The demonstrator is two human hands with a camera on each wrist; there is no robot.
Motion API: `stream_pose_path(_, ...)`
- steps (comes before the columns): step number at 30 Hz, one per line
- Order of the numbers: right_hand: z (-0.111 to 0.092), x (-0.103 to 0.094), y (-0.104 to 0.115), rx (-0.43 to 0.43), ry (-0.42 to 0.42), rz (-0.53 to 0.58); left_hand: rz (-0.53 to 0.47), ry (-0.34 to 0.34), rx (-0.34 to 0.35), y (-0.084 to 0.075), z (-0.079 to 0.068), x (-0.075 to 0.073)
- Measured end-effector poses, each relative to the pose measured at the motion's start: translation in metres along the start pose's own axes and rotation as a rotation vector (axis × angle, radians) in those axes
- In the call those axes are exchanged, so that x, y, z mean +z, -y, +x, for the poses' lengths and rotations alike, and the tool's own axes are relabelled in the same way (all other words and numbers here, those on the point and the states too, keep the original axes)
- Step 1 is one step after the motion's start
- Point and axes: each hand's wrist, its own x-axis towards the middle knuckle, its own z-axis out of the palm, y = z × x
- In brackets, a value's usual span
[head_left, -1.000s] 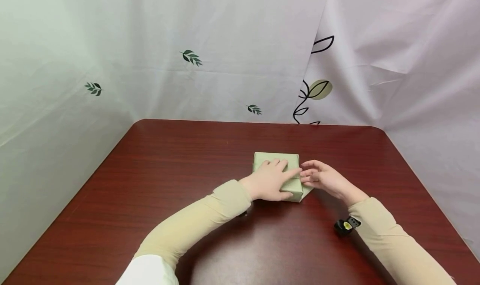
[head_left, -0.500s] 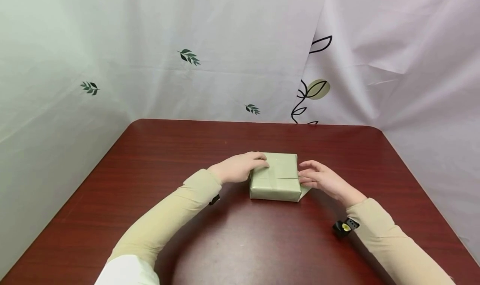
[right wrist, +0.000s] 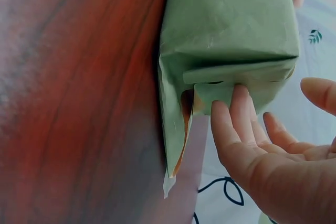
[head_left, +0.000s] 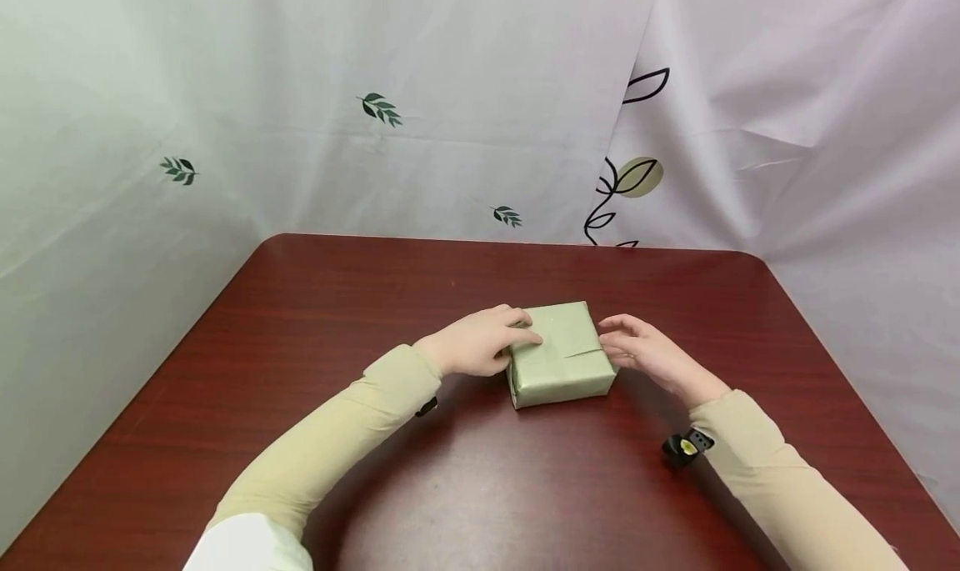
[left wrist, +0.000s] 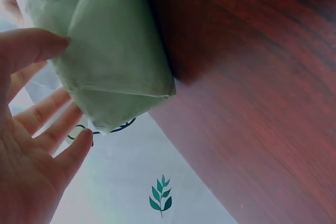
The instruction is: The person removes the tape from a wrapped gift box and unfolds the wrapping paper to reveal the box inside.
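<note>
A flat box [head_left: 564,346] wrapped in pale green paper lies on the table, turned slightly askew. My left hand [head_left: 480,342] is at its left end, fingers reaching over the top edge. In the left wrist view, the thumb [left wrist: 39,45] touches the folded end and the other fingers are spread along the edge. My right hand [head_left: 652,353] is at the opposite end. Its extended fingertips touch the tucked-in paper there, as the right wrist view shows. A pointed paper flap [right wrist: 173,124] sticks out from that end along the table side, with a clear strip [right wrist: 168,183] at its tip.
The dark red wooden table [head_left: 420,488] has rounded far corners. Behind it and along both sides hangs a pale curtain [head_left: 450,71] printed with leaves. A black wrist strap [head_left: 686,448] shows under the right sleeve.
My left hand has gone from the top of the box to its left end. The box has turned a little counterclockwise, its right end swinging away from me. My right hand stays beside it.
</note>
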Motion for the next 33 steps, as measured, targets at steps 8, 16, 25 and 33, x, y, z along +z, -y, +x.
stream_pose_path(8,0.014,-0.002,0.008,0.023,0.005,-0.097,0.056,-0.022,-0.014,-0.011,-0.004,0.003)
stream_pose_path(16,0.028,0.004,0.011,-0.04,-0.057,-0.431,0.267,-0.068,-0.111,-0.04,-0.004,0.008)
stream_pose_path(25,0.031,0.01,0.016,-0.144,-0.016,-0.609,0.11,-0.02,-0.186,-0.042,0.005,0.005)
stream_pose_path(33,0.03,0.011,0.012,-0.199,-0.003,-0.583,-0.088,0.137,-0.194,-0.018,0.027,0.007)
